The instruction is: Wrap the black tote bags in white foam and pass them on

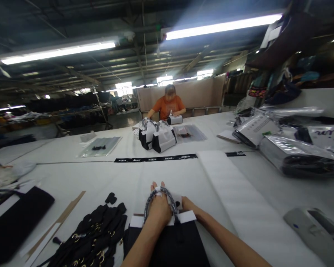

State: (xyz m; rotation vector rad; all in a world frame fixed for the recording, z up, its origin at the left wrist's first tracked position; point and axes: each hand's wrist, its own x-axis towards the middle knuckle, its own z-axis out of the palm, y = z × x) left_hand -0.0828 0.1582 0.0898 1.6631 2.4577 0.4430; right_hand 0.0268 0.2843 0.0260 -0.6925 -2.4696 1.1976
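A black bag [169, 244] with a white top band lies flat on the white table [122, 178] right in front of me. Its wrapped handles [171, 200] loop forward over the band. My left hand [159, 207] presses flat on the handles, fingers stretched out toward the far side. My right hand [187, 204] sits just to the right of the handles, mostly hidden behind them; its fingers do not show.
A heap of black straps with gold rings [94, 237] lies left of the bag, another black bag [13, 222] at far left. A foam sheet [239, 193] runs to the right. Wrapped bags [158, 137] stand mid-table; a person in orange [168, 105] works beyond. Plastic-wrapped packs [303, 155] pile right.
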